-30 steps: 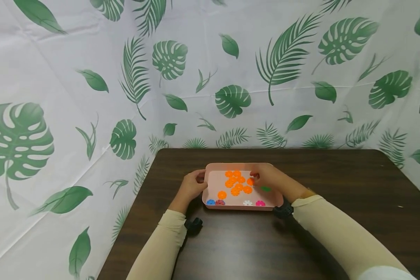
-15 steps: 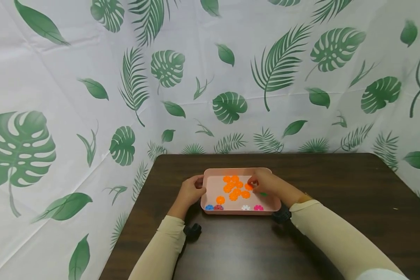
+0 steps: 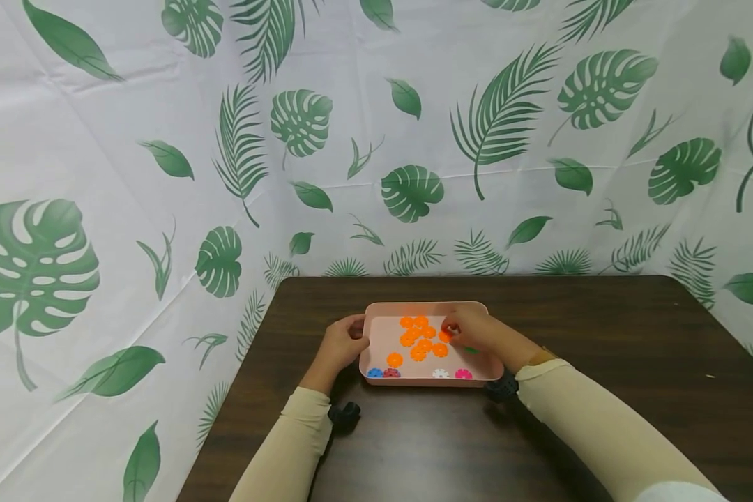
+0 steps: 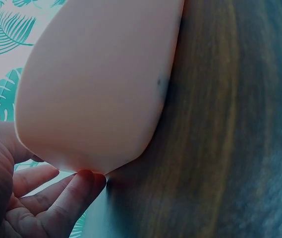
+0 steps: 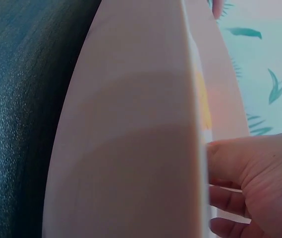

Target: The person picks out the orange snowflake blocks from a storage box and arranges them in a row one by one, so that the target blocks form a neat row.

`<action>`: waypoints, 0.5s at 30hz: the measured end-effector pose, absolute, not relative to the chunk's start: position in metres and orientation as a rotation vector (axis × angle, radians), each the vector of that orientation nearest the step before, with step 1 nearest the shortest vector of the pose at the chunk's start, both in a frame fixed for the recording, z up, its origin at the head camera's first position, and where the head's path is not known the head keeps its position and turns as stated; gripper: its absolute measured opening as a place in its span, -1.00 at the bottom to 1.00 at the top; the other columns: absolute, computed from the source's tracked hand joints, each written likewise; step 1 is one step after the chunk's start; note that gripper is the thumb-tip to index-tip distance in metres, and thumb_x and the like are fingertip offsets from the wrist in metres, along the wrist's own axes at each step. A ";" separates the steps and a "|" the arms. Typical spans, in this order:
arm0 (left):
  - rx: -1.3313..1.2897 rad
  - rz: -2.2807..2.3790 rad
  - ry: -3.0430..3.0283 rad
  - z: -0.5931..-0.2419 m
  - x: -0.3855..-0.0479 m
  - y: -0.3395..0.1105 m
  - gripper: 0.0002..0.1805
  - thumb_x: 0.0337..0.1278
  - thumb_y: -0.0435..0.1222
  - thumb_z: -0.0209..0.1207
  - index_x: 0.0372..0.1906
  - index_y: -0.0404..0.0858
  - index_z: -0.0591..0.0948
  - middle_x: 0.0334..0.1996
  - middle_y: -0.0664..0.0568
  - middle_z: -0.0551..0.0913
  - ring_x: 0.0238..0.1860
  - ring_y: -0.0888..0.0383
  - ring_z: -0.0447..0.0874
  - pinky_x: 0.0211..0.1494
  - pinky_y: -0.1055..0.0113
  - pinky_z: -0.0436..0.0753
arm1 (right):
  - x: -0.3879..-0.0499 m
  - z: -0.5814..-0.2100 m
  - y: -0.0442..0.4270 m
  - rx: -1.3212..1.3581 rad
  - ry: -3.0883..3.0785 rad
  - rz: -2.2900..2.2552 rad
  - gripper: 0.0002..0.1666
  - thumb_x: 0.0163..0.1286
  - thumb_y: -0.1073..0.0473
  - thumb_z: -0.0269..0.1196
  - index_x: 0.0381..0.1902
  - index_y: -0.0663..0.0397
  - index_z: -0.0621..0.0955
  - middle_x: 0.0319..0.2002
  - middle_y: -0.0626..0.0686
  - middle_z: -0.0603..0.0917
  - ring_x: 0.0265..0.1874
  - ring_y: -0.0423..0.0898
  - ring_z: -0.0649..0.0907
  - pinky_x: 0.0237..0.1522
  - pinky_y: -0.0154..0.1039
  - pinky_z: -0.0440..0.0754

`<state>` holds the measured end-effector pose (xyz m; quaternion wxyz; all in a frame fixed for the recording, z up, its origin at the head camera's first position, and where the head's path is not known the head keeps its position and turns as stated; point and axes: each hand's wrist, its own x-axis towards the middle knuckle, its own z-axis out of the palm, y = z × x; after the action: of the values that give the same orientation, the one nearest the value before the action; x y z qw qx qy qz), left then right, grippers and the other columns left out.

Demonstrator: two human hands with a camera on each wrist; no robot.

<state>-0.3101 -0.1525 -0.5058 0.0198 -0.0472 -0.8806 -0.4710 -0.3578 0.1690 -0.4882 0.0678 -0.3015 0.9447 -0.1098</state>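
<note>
A shallow pink tray [image 3: 433, 382] holds several notched plastic snowflake discs. My left hand [image 3: 341, 345] grips the tray's left end, and the left wrist view shows the fingertips [image 4: 84, 181] against the tray's outer wall. Inside the tray's right half, my right hand [image 3: 477, 330] has its thumb and fingers curled around an orange snowflake disc [image 3: 445, 336], partly covered by the fingertips. A cluster of orange discs [image 3: 419, 335] lies just left of that hand. In the right wrist view, the tray wall [image 5: 126, 124] hides the fingertips.
Along the tray's near side lie a blue disc [image 3: 374, 373], a dark red one, a white disc [image 3: 440, 374] and a pink disc [image 3: 463, 374]. A green disc [image 3: 471, 350] shows partly under the right hand. The dark wooden table [image 3: 414, 439] meets a leaf-print cloth [image 3: 351, 139] behind.
The head view has tilted, so the whole scene sits slightly lower. My right hand has shifted slightly left, its fingers at the same orange disc. The left hand stays on the tray.
</note>
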 end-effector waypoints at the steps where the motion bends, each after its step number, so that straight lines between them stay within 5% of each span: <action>1: -0.148 -1.460 -2.733 -0.506 -0.310 -0.153 -0.38 0.05 -0.37 0.34 0.32 -0.28 0.61 0.00 -0.12 0.74 -0.06 -0.04 0.74 0.03 0.05 0.76 | -0.357 -0.488 0.169 -0.902 2.845 -0.349 -0.73 0.26 0.15 0.51 -0.09 0.07 0.77 -0.34 -0.05 0.57 -0.35 -0.12 0.48 -0.19 -0.25 0.55; 15: -0.178 -1.496 -2.697 -0.507 -0.311 -0.153 -0.40 0.06 -0.38 0.34 0.30 -0.30 0.62 -0.01 -0.12 0.75 -0.07 -0.04 0.74 0.05 0.04 0.75 | -0.356 -0.490 0.170 -0.789 2.917 -0.488 -0.65 0.13 0.12 0.58 -0.19 0.08 0.70 -0.41 -0.09 0.58 -0.37 -0.09 0.51 -0.19 -0.22 0.59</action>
<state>-0.3109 -0.1532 -0.5071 0.0261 -0.0577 -0.8727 -0.4841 -0.3557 0.1696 -0.4902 0.0401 -0.2576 0.9522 -0.1594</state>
